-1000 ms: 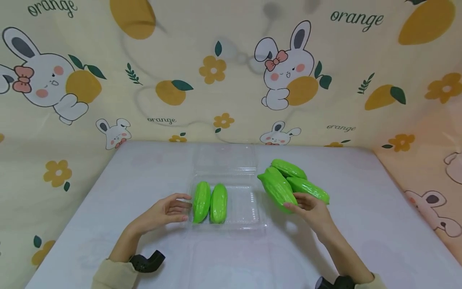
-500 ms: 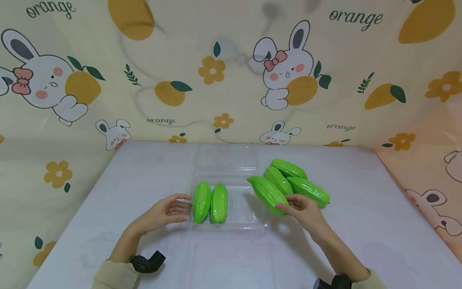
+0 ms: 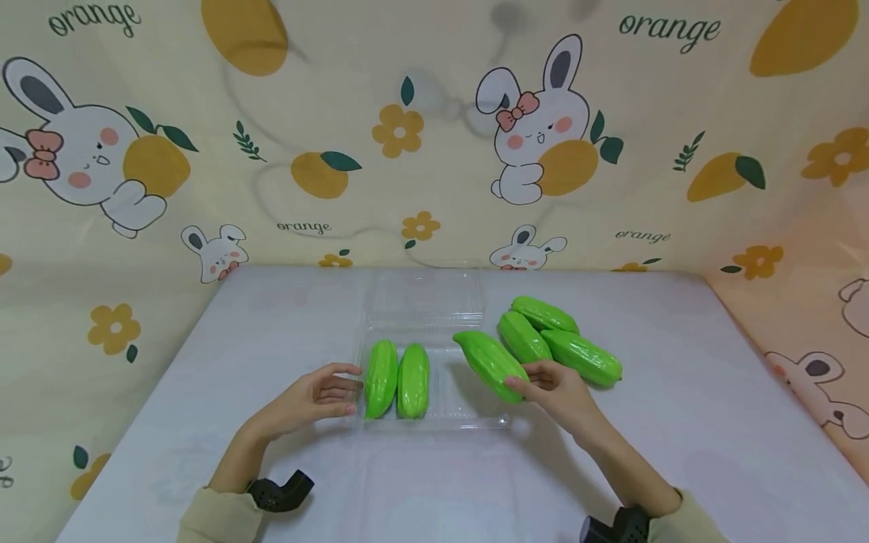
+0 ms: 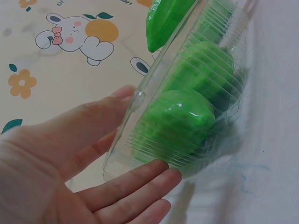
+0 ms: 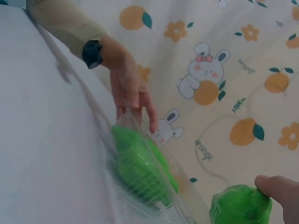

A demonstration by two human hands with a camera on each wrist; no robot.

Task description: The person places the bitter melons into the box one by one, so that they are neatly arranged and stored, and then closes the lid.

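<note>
A glossy, ridged green gourd point(image 3: 490, 365) with a pointed tip is pinched between the thumb and fingers of my right hand point(image 3: 558, 396). It is tilted above the right part of a clear plastic box point(image 3: 468, 424). Two similar green gourds point(image 3: 413, 381) lie side by side in the box's left part. My left hand point(image 3: 317, 396) is at the box's left side, fingers extended and loosely spread. In the left wrist view, the left hand's fingertips point(image 4: 161, 167) are right at the clear wall, holding nothing. The right wrist view shows the held gourd's blunt end point(image 5: 242, 205).
Several more green gourds point(image 3: 582, 357) are piled on the white table point(image 3: 652, 445), right of the box. The box's hinged clear lid point(image 3: 424, 296) lies folded back behind it. Behind the table hangs a cloth point(image 3: 434, 173) printed with rabbits and oranges.
My right hand has carried its gourd leftward, away from the pile and over the box. The gourds in the box and my left hand have stayed in place.
</note>
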